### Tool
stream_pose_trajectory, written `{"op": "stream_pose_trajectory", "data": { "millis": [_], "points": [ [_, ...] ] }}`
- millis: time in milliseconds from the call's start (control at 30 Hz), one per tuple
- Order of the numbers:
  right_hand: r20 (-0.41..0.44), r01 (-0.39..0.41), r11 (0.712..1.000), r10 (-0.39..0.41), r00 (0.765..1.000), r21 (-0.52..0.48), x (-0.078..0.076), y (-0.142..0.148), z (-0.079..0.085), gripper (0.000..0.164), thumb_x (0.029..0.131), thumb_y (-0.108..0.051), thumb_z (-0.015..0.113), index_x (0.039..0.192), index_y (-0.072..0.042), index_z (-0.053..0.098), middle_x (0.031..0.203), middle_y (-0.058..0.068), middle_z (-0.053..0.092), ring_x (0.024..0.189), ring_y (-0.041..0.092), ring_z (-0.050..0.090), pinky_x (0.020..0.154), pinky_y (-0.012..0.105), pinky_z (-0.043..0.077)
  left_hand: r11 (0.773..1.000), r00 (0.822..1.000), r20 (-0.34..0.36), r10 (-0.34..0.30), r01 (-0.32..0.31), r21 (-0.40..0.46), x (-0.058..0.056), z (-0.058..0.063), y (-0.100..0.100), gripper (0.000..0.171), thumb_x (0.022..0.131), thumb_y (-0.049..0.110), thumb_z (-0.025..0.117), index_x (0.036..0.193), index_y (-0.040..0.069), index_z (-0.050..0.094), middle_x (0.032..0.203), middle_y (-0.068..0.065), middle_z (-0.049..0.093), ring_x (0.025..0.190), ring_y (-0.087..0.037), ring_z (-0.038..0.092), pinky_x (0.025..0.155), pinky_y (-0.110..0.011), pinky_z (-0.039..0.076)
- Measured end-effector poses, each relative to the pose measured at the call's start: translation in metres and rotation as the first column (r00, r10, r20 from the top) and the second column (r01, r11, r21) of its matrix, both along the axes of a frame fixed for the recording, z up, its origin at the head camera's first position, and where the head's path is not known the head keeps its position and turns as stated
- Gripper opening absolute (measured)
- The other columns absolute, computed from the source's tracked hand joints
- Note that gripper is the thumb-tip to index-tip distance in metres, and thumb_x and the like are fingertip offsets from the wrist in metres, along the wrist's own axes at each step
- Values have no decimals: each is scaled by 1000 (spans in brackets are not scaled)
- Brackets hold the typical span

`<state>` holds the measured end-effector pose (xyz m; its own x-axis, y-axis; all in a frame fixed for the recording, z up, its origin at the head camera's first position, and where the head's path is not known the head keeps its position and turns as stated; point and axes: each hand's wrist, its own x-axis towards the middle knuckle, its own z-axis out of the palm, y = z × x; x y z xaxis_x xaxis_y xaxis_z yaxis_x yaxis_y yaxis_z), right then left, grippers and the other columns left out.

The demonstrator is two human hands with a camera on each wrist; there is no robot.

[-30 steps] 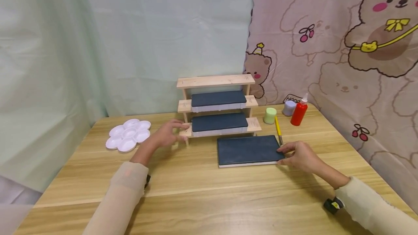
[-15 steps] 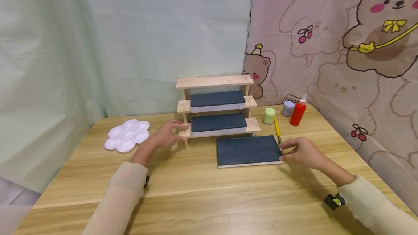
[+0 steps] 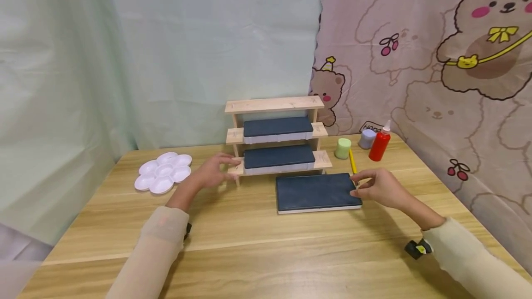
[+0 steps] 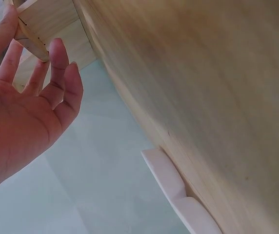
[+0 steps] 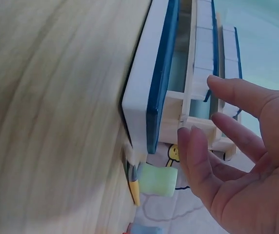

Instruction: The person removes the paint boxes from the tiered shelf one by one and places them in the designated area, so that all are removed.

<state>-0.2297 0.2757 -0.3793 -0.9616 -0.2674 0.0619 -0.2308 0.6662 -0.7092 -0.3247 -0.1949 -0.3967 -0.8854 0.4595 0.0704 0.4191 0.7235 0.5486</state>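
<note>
A small stepped wooden shelf (image 3: 274, 104) stands at the back of the table. My left hand (image 3: 214, 170) grips the left end of its lowest step, and in the left wrist view the fingers curl round the board's corner (image 4: 34, 46). In front of the shelf, a flat white box with a dark blue lid (image 3: 317, 192) lies on the table. My right hand (image 3: 384, 190) hovers at that box's right end, its fingers loosely bent and holding nothing. The right wrist view has these fingers (image 5: 198, 161) apart from the box (image 5: 151, 83).
Similar dark-lidded boxes sit on the middle step (image 3: 277, 127) and lowest step (image 3: 279, 156). A white flower-shaped palette (image 3: 164, 171) lies left. To the right are a yellow-handled tool (image 3: 353, 160), a green jar (image 3: 343, 148), a lilac jar (image 3: 367, 138) and a red bottle (image 3: 379, 146).
My right hand has come off the right edge of the front box and shifted slightly up and back over its corner. The left hand stays at the shelf.
</note>
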Motion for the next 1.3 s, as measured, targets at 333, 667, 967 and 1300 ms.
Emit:
{"op": "stream_pose_trajectory", "data": {
  "millis": [333, 667, 967, 1300],
  "points": [
    [-53, 18, 1000, -18, 998, -4, -13, -11, 2, 43, 81, -14, 83, 118, 5, 69, 114, 24, 67, 89, 28, 70, 66, 27, 58, 1000, 1000, 7, 3, -3, 5, 1, 3, 2, 49, 89, 20, 76, 133, 3, 63, 144, -27, 45, 134, -47, 39, 109, -60, 32],
    [-66, 25, 999, -28, 997, -49, -24, -14, 5, 45, 82, -15, 82, 121, 4, 68, 118, 25, 67, 92, 31, 71, 69, 29, 58, 1000, 1000, 10, 7, -7, 1, 1, 6, 3, 48, 89, 20, 75, 133, 2, 63, 145, -27, 45, 135, -47, 38, 109, -59, 32],
    [-61, 54, 995, -59, 996, -83, -35, -17, 3, 46, 83, -18, 81, 124, 0, 67, 123, 27, 62, 103, 40, 65, 68, 43, 59, 1000, 1000, 9, 6, -6, -10, 1, 6, 3, 49, 89, 21, 76, 133, 3, 63, 144, -27, 46, 135, -46, 39, 109, -59, 32],
    [-108, 56, 995, -64, 992, -80, -44, -25, 3, 47, 85, -20, 80, 125, 1, 67, 127, 24, 62, 109, 41, 63, 74, 41, 59, 1000, 1000, 14, 8, -8, -3, 3, 4, 2, 49, 89, 20, 76, 134, 4, 63, 145, -26, 45, 135, -46, 39, 109, -59, 33]
  ]
}}
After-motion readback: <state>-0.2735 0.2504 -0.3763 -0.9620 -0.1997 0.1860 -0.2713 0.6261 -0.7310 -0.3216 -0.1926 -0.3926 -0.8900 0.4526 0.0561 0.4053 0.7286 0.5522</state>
